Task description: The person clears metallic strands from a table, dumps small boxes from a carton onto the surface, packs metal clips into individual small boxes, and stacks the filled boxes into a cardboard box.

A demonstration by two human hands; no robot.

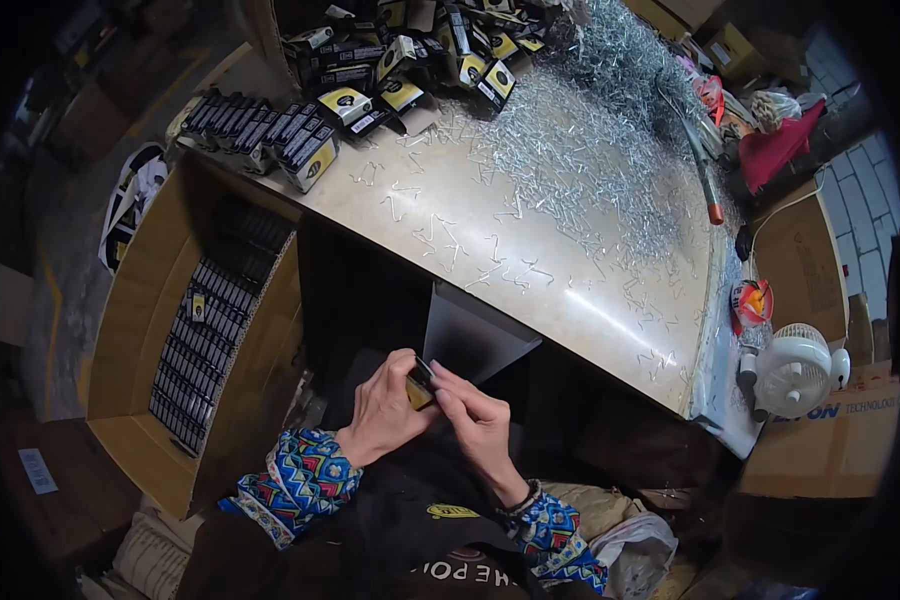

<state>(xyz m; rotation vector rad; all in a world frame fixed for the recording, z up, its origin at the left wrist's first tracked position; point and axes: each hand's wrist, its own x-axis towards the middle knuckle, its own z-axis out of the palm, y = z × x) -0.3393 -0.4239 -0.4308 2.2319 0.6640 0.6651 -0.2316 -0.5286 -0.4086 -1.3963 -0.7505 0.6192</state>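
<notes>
Above my lap, in front of the table edge, both hands are on a small black-and-yellow carton [419, 394]. My left hand [382, 408] wraps its fingers round the carton from the left. From the right, the fingertips of my right hand [477, 412] pinch its upper end. Fingers cover much of the carton, so I cannot tell whether its flap is closed. Beyond the hands, many bent wire pieces [590, 170] lie scattered and heaped on the table [610, 325].
Loose small cartons [400, 90] are piled at the table's back left, with a row of cartons [270, 135] standing nearby. A large cardboard box [135, 330] on the left holds rows of similar cartons. A white fan [795, 370] stands at right, below a red-tipped rod [715, 212].
</notes>
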